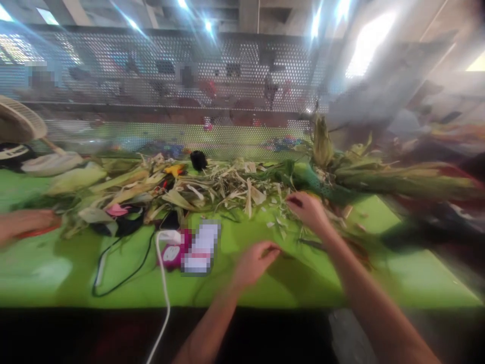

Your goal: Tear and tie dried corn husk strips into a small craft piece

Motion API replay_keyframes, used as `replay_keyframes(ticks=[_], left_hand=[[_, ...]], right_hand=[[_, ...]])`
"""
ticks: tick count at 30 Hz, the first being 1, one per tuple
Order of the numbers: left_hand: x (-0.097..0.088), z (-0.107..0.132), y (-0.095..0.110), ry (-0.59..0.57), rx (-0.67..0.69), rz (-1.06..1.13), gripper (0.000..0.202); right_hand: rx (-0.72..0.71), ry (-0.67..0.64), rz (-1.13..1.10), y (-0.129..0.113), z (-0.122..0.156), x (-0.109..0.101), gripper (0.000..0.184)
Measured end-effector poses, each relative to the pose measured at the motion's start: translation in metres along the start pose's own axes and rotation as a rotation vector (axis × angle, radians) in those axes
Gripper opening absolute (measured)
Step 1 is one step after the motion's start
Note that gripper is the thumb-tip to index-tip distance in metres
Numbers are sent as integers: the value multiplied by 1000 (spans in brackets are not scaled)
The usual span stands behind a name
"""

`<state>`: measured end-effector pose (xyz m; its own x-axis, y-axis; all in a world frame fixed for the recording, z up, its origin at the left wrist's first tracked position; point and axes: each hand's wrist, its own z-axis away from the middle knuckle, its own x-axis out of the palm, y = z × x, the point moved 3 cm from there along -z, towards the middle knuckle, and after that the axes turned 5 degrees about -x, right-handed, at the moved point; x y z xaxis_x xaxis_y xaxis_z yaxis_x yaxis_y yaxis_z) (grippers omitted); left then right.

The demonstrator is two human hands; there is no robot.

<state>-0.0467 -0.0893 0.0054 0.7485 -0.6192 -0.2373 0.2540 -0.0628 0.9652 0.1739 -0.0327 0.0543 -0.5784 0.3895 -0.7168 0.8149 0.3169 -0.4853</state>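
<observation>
My left hand (257, 259) is just above the green tabletop (231, 288), to the right of a phone. Its fingers are curled together at the tips, and anything between them is too small to make out. Farther forward and to the right, my right hand (307, 208) reaches to the edge of a pile of dry corn husk strips (246, 184). Its fingers are pinched together, with their contents unclear. Small pale husk scraps (278, 222) lie just left of and below it. A thin dark object (312, 244) rests beneath my right wrist.
The phone (200, 247), screen blurred, lies by a magenta case (172, 255) with a white plug and cable (163, 283). Whole husks (322, 141) lie at right. Another person's hand (28, 222) shows at left. Behind stands a perforated metal panel (242, 65).
</observation>
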Motion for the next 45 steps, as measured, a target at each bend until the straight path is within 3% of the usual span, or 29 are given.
replay_keyframes(ticks=[3, 5, 9, 12, 15, 18, 22, 25, 31, 36, 42, 45], left_hand=[[-8, -2, 6, 8, 8, 72, 31], [-14, -2, 13, 15, 17, 97, 30], [-25, -4, 22, 55, 15, 173, 28], [-31, -10, 21, 117, -5, 332, 26], [-36, -21, 19, 228, -7, 530, 25], [-41, -33, 13, 390, -34, 630, 26], [-45, -51, 6, 561, -39, 623, 32], [-46, -65, 5, 679, -5, 565, 42], [-38, -102, 18, 485, -27, 636, 31], [-37, -124, 23, 589, 39, 516, 18], [-35, -135, 10, 587, -31, 541, 21], [-46, -135, 0, 660, -56, 395, 25]], right_hand=[[-26, -227, 60, -11, -33, 31, 18], [27, -297, 139, -11, -54, 55, 22], [168, -339, 268, -1, -79, 96, 24], [234, -343, 290, 7, -83, 109, 19], [247, -325, 271, 12, -78, 103, 17], [209, -252, 164, 14, -69, 82, 17], [194, -118, -210, 16, -53, 56, 24], [232, -113, -437, 13, -43, 47, 31], [244, -102, -591, 0, -33, 35, 35], [244, -86, -576, 10, -32, 30, 34], [241, -29, -543, 27, -29, 32, 23], [278, 11, -564, 33, -27, 30, 24]])
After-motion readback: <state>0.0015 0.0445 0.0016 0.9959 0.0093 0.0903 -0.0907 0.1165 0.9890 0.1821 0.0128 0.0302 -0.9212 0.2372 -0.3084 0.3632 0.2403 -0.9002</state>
